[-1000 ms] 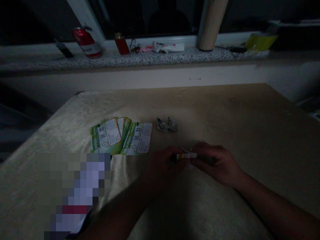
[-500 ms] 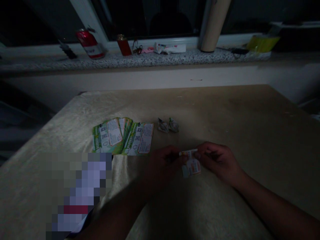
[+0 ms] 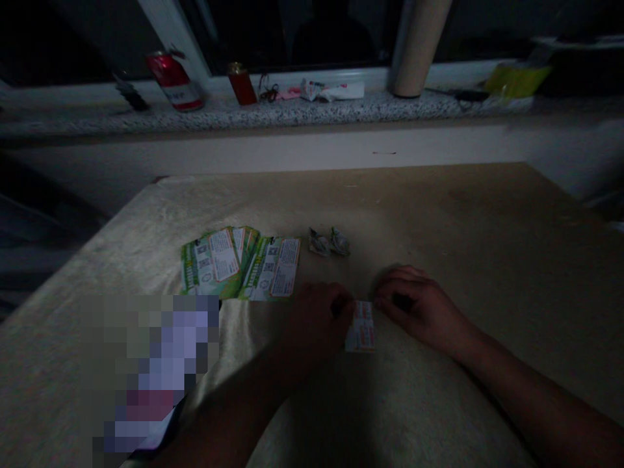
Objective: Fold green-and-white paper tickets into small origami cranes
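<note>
A small printed paper card lies on the table between my two hands. My left hand is curled, its fingers pressing the card's left edge. At the card's upper right corner, my right hand rests with its fingers bent and pinched on the paper. A fan of green printed leaflets lies to the left, beyond my left hand. Two small folded paper pieces sit just behind the hands. The room is dim.
A stone window ledge runs behind the table with a tilted red can, a red lighter, a crumpled wrapper, a tall paper roll and a yellow-green packet. A blurred patch covers the near left.
The card was held up edge-on between both hands, then turned flat, and now lies lower on the table. My right hand has shifted slightly back and down.
</note>
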Motion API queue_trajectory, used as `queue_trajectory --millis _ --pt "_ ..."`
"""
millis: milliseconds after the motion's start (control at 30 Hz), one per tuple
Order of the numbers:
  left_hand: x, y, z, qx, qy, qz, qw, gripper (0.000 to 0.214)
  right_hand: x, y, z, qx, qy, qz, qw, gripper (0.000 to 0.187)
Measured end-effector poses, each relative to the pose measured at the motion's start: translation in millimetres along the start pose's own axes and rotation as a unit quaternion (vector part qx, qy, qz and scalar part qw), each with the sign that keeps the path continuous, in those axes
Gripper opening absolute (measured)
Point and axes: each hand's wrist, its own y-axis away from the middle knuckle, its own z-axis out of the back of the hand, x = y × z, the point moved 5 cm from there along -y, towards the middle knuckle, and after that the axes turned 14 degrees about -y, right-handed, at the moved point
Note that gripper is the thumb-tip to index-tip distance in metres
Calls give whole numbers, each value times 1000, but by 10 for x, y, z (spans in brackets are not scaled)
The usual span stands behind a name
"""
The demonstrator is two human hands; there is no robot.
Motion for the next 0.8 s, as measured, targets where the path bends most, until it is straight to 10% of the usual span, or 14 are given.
queue_trajectory --millis 200,800 --pt "-79 3 -8 -22 -160 -64 985 16 -58 -6 -6 -29 46 -1 999 5" --pt "-129 59 -27 20 -213 -150 965 22 -179 -33 -77 -40 54 -48 997 10"
